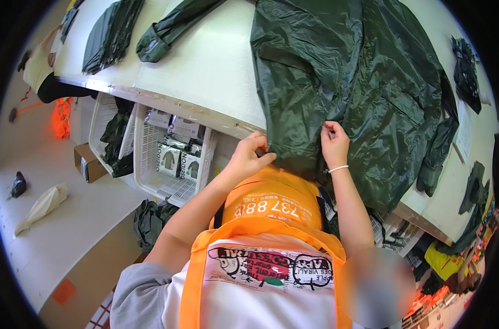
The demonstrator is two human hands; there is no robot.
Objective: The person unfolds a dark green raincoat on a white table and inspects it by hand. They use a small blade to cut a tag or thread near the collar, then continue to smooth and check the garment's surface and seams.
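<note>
Dark-green raincoat [381,104] on white worktable [211,77], near hem at table edge. Left hand [251,157] pinches hem's left corner; right hand [335,146], front edge. Looks light, limp, slippery; grip at seams.

room left of jacket [381,98], sleeve [172,27] blocking beyond

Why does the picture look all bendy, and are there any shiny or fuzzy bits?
In the head view, the pale surface at left has a curved edge, likely from the fisheye lens; in the head view, bright glints streak the dark green garment; also in the head view, a blurry round patch covers the lower right.
</note>
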